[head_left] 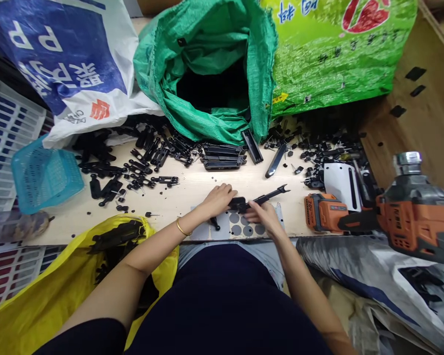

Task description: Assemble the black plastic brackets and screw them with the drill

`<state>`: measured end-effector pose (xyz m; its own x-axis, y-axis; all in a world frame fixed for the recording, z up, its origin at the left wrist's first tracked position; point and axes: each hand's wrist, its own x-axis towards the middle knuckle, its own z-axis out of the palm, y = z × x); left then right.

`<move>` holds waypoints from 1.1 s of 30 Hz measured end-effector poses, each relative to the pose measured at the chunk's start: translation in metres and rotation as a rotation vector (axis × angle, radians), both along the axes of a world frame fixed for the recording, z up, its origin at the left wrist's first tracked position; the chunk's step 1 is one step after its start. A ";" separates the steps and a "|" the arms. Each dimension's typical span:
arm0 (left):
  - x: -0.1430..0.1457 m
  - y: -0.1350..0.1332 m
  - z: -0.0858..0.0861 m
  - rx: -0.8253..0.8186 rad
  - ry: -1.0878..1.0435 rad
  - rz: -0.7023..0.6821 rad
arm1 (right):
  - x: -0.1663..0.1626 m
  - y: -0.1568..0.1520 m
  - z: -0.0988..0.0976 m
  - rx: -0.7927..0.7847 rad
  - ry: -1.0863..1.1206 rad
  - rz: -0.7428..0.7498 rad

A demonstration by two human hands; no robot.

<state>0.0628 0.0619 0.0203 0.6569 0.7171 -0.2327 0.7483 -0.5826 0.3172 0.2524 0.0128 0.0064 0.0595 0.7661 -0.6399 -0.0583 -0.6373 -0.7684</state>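
Observation:
My left hand [218, 198] is closed over the near end of a long black plastic bar [268, 196] on the wooden bench [192, 185]. My right hand [264, 216] pinches the same bar from below, fingers curled under it. The bar's forked far end points right and slightly away. Under my hands lies a pale sheet with dark round dots [244, 228]. A small black screw-like piece [215, 225] rests just below my left wrist, which wears a gold bangle.
Several loose black plastic parts [148, 158] and stacked bars [222, 158] cover the bench. An open green sack [207, 74] stands behind, a blue basket [44, 175] at left, a yellow bag [59, 276] with parts at lower left, an orange cordless drill [410, 217] at right.

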 end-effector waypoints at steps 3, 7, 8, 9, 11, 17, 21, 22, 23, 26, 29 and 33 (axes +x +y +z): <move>-0.008 0.001 -0.004 0.021 -0.076 -0.020 | 0.035 -0.010 0.008 0.114 -0.373 0.298; -0.007 -0.013 -0.012 0.003 -0.248 0.014 | 0.037 -0.005 0.009 0.691 -0.822 0.519; -0.005 -0.016 -0.015 0.016 -0.272 0.034 | 0.032 -0.001 0.005 0.780 -0.886 0.606; -0.003 -0.018 -0.018 0.031 -0.285 0.054 | 0.026 0.004 0.001 0.835 -0.933 0.692; 0.001 -0.021 -0.024 0.065 -0.286 0.082 | 0.017 0.013 -0.008 0.868 -0.973 0.829; 0.000 -0.019 -0.033 0.150 -0.273 0.019 | 0.023 0.022 -0.025 0.858 -0.830 0.910; -0.002 -0.016 -0.035 0.165 -0.270 -0.001 | 0.027 0.022 -0.028 0.868 -0.810 0.894; -0.002 -0.015 -0.034 0.160 -0.268 -0.005 | 0.027 0.021 -0.029 0.869 -0.815 0.888; -0.002 -0.014 -0.034 0.151 -0.267 -0.010 | 0.026 0.020 -0.030 0.871 -0.825 0.881; -0.003 -0.010 -0.032 0.118 -0.257 -0.044 | 0.022 0.014 -0.032 0.872 -0.878 0.841; -0.004 -0.005 -0.031 0.091 -0.250 -0.089 | 0.018 0.006 -0.034 0.851 -0.939 0.770; -0.006 -0.001 -0.032 0.079 -0.261 -0.129 | 0.017 0.002 -0.037 0.836 -0.953 0.747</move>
